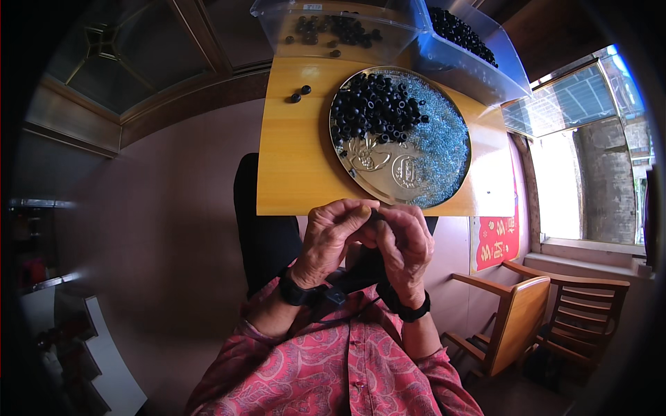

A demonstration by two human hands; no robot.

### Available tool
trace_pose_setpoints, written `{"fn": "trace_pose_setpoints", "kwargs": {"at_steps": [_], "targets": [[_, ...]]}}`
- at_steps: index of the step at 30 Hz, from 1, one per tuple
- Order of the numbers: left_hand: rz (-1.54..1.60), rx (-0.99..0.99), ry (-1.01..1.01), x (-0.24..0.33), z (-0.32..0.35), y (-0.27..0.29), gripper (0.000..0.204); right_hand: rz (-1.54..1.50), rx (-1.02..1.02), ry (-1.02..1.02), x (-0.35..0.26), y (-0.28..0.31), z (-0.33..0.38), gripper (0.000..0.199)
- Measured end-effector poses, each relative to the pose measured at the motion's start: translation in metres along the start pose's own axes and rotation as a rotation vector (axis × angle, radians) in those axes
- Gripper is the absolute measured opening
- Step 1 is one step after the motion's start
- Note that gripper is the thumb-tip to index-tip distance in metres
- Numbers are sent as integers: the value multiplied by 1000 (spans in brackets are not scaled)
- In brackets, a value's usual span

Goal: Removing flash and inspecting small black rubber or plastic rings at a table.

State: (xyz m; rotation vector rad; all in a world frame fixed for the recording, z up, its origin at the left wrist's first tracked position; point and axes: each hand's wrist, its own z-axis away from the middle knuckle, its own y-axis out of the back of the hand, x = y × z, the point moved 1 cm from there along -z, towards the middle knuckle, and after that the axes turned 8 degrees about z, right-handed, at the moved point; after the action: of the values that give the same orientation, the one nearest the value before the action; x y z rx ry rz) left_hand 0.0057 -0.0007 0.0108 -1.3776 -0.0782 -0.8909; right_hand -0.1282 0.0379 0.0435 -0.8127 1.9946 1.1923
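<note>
Viewed remotely; I list by clock face around the centre of my view, left to right.

- 8 o'clock: white shelving [114, 360], angular, well apart from the work.
- 10 o'clock: wood-framed panel [159, 62], dark, with a gold-toned geometric motif.
- 11 o'clock: two loose black beads [306, 89], round, on the yellow wood-grain table [291, 159].
- 12 o'clock: clear box [399, 45], smooth-walled, scattered dark beads within; it crowds the table's far part.
- 6 o'clock, just off centre: left hand [331, 232], bare, black wristband [295, 291], thumb and fingers pinched. The person wears a red paisley shirt [347, 381].
- Centre: small dark piece [375, 215], between the fingertips of both hands, near the table's edge; fingers hide most of it, and I cannot tell its exact shape.
- 5 o'clock: right hand [406, 243], bare, fingers curled, meeting the left at the piece.
- 1 o'clock: round metal tray [371, 177], shiny, embossed; black beads [371, 107] heaped on its left, fine blue beads [444, 145] spread on its right.
- 1 o'clock, beyond: translucent blue box [451, 69], full of black beads, blocking the table's far-right corner.
- 3 o'clock: red poster [496, 243], flat; bright window [555, 187] beyond.
- 4 o'clock: wooden chairs [524, 326], one slat-backed.
</note>
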Motion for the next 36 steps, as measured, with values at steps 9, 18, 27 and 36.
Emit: {"fn": "trace_pose_setpoints", "kwargs": {"at_steps": [9,18,27,36], "targets": [[-298,30,-158,3,-4,2,20,161,-84,156,2,4,-10,26],[-311,69,-58,13,1,-6,22,162,-108,151,6,3,-12,26],[-324,48,-88,7,-1,-3,28,168,-127,221,10,-7,-6,24],[-175,-32,-30,11,0,8,29,-44,-65,84,8,-9,1,23]]}}
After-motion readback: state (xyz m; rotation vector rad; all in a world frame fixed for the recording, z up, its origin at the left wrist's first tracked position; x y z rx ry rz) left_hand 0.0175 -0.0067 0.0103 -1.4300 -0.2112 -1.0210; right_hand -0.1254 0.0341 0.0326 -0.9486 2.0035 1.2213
